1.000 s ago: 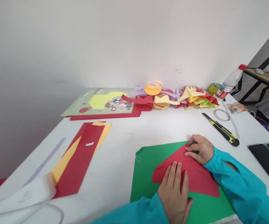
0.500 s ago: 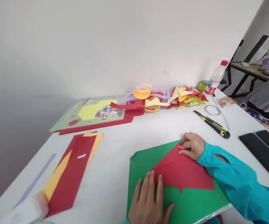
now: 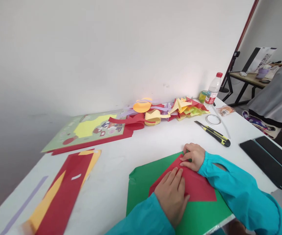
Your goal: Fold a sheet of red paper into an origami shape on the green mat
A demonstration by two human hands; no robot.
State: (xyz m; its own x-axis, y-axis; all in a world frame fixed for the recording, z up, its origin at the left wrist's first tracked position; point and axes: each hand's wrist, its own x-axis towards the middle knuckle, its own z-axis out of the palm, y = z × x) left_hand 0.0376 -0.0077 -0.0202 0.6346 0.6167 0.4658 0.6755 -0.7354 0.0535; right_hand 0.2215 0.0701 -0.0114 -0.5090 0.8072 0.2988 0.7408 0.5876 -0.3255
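Observation:
A folded piece of red paper (image 3: 200, 189) lies on a green sheet (image 3: 139, 186) near the table's front edge. My left hand (image 3: 172, 195) rests flat on the red paper, fingers stretched out and covering part of its left side. At the upper corner of the red paper, my right hand (image 3: 193, 157) is closed in a pinch, with thumb and forefinger at the folded edge. The corner itself is partly hidden by these fingers.
Beyond my right hand lie a utility knife (image 3: 214, 134) and a tape roll (image 3: 213, 119). Two black phone-like slabs (image 3: 265, 163) are at the right edge. A bottle (image 3: 213, 89) and folded paper shapes (image 3: 180, 107) stand by the wall. Red strips (image 3: 65, 192) lie left.
My left hand slid down to the red paper's lower left, then moved back up toward the upper corner. My right hand stays pinched at that corner. The view has turned right.

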